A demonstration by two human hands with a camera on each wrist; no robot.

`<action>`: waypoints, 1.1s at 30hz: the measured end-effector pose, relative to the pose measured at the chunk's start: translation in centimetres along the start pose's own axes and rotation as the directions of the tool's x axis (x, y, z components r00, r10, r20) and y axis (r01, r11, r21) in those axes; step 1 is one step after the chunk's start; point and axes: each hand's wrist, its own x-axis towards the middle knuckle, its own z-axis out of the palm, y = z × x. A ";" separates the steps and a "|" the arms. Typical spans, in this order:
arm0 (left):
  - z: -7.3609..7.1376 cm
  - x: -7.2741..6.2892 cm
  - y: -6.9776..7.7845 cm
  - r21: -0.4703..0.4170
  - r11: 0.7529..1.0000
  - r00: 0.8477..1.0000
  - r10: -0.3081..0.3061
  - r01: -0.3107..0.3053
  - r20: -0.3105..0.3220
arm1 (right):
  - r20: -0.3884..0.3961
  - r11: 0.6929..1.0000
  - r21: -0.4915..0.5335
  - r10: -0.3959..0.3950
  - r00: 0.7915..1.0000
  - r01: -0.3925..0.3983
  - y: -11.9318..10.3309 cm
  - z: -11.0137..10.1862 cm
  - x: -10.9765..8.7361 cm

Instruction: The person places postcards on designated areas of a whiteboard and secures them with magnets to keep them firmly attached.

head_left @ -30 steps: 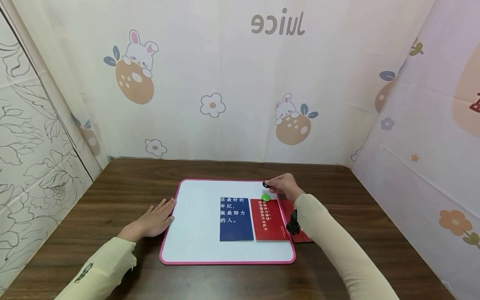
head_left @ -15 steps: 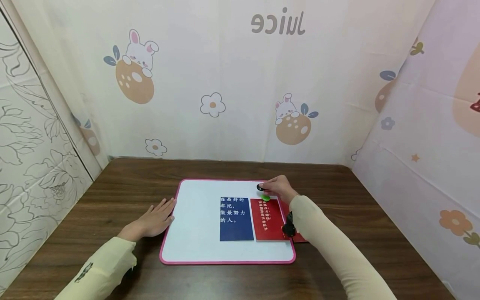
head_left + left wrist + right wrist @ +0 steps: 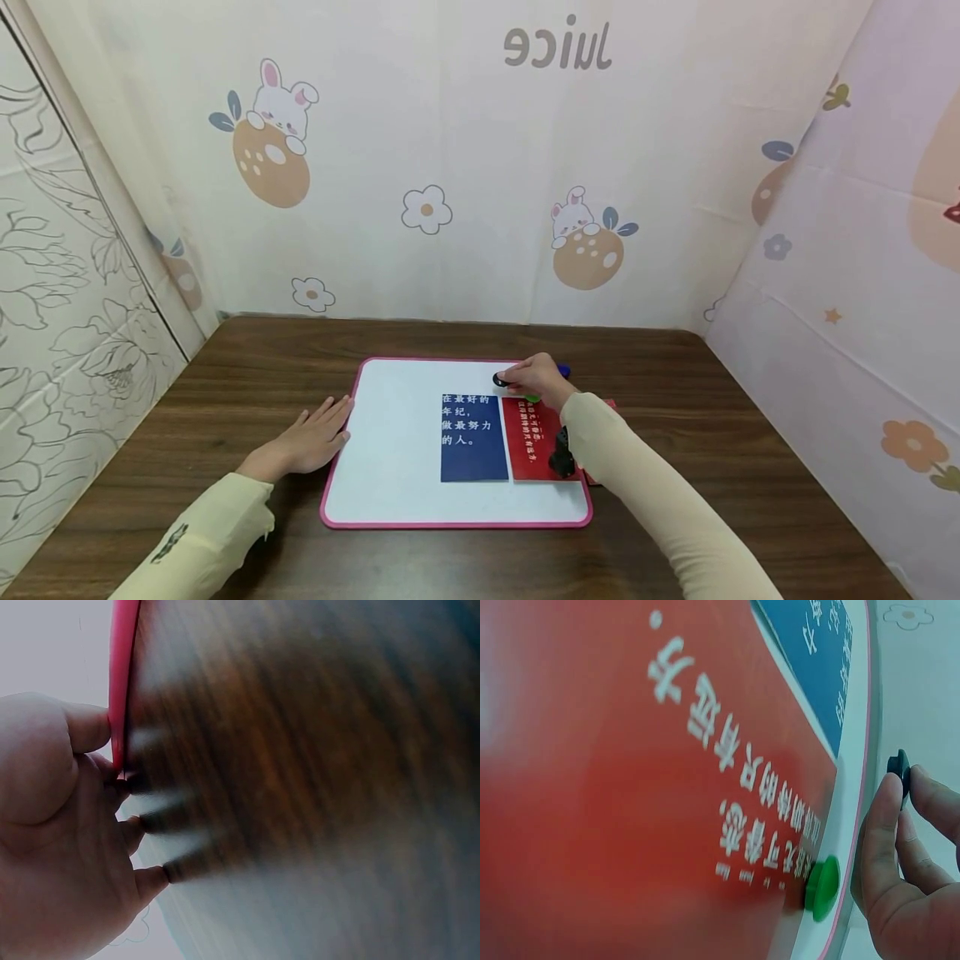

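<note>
A whiteboard [image 3: 390, 458] with a pink rim lies on the table. My left hand [image 3: 306, 440] rests against its left edge with straight fingers; in the left wrist view, the thumb touches the pink rim [image 3: 120, 667]. Between thumb and fingers, my right hand [image 3: 542, 379] pinches a round black magnet [image 3: 500, 380], held near the upper right corner of the blue card [image 3: 474, 458]. In the right wrist view the black magnet [image 3: 901, 774] appears raised off the board. A green magnet [image 3: 823, 889] sits at the top edge of the red card [image 3: 630, 825], partly hidden by my hand in the head view.
Wood-grain table [image 3: 247, 375] surrounds the board. Beyond my right hand a small blue object [image 3: 564, 370] shows, mostly hidden. Another red item [image 3: 595, 480] lies by the board's right edge, under my right forearm. A patterned curtain [image 3: 360, 167] stands behind the table.
My right hand has moved left with the black magnet, from the board's upper right corner toward the blue card's top. The blue object behind it has come into view. My left hand stays put.
</note>
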 end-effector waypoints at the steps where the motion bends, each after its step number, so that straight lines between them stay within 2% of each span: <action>1: 0.0 0.0 0.0 0.001 1.000 1.000 -0.001 0.001 0.000 | 0.001 1.000 -0.002 -0.002 1.000 0.002 0.0 0.2 0.0; 11: 0.0 0.1 -0.1 0.008 1.000 1.000 -0.008 0.008 0.001 | 0.012 1.000 -0.004 0.019 1.000 -0.019 -0.5 1.7 -0.3; 22: 0.2 0.1 -0.1 0.004 1.000 1.000 -0.002 0.002 0.004 | 0.043 1.000 0.005 -0.018 0.999 0.017 -0.8 2.7 -0.2; 33: 0.0 -0.1 0.0 0.000 1.000 1.000 -0.002 0.002 0.008 | 0.067 0.998 -0.048 -0.033 0.997 0.036 -0.7 3.6 0.3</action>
